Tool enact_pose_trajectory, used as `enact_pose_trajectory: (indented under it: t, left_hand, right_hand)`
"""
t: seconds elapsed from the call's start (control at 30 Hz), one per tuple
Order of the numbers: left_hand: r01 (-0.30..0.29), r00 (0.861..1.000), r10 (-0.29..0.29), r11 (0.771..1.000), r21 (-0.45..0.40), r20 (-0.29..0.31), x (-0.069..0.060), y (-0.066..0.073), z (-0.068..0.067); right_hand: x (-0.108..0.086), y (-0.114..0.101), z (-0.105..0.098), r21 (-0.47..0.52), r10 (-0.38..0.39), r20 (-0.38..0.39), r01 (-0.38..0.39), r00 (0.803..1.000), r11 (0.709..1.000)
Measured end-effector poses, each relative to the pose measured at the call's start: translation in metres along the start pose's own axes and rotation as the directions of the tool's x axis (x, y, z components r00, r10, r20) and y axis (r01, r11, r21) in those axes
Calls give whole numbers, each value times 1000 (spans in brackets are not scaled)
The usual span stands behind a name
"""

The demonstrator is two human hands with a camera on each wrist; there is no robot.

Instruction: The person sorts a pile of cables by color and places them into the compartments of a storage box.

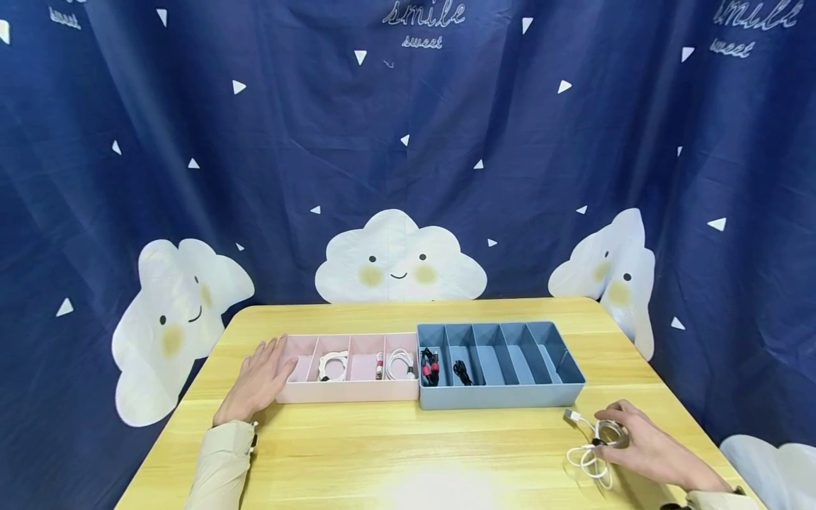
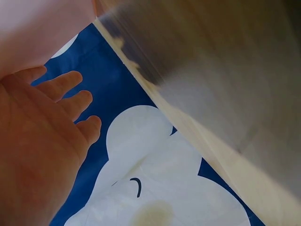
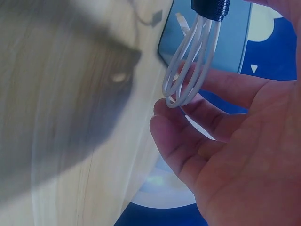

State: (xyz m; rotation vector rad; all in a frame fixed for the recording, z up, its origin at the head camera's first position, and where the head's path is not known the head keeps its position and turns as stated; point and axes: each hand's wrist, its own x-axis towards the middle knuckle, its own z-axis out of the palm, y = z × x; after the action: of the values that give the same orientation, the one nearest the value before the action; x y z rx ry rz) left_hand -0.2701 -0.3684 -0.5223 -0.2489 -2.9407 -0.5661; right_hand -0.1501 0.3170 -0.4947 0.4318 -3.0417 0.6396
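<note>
In the head view my right hand point(image 1: 647, 448) holds a coiled white USB cable point(image 1: 590, 460) at the table's right front, its metal plug pointing toward the blue box. A black tie point(image 3: 210, 8) binds the coil in the right wrist view, where loops point(image 3: 192, 66) hang by my fingers. My left hand point(image 1: 258, 379) rests with extended fingers against the left end of a pink divided box point(image 1: 347, 392). Inside that box lie white cables point(image 1: 399, 363), some in a coil. A blue divided box point(image 1: 503, 398) adjoins it, with bundled black cables point(image 1: 430, 367) in its two left compartments.
Both boxes stand side by side on a light wooden table point(image 1: 344, 453). Behind it hangs a dark blue curtain point(image 1: 287, 163) with white clouds and triangles. The right-hand compartments of the blue box point(image 1: 554, 354) show bare floors.
</note>
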Motion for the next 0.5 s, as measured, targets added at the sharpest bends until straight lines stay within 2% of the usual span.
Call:
enact_pose_trajectory:
  t: [0.3, 0.5]
  left_hand:
    - [19, 999, -20, 1000, 13, 32, 2, 3, -4]
    - [19, 999, -20, 999, 38, 25, 3, 1, -3]
  right_hand:
    - [0, 1, 2, -3, -15, -18, 15, 1000, 1000]
    - [1, 2, 2, -15, -15, -19, 15, 1000, 1000]
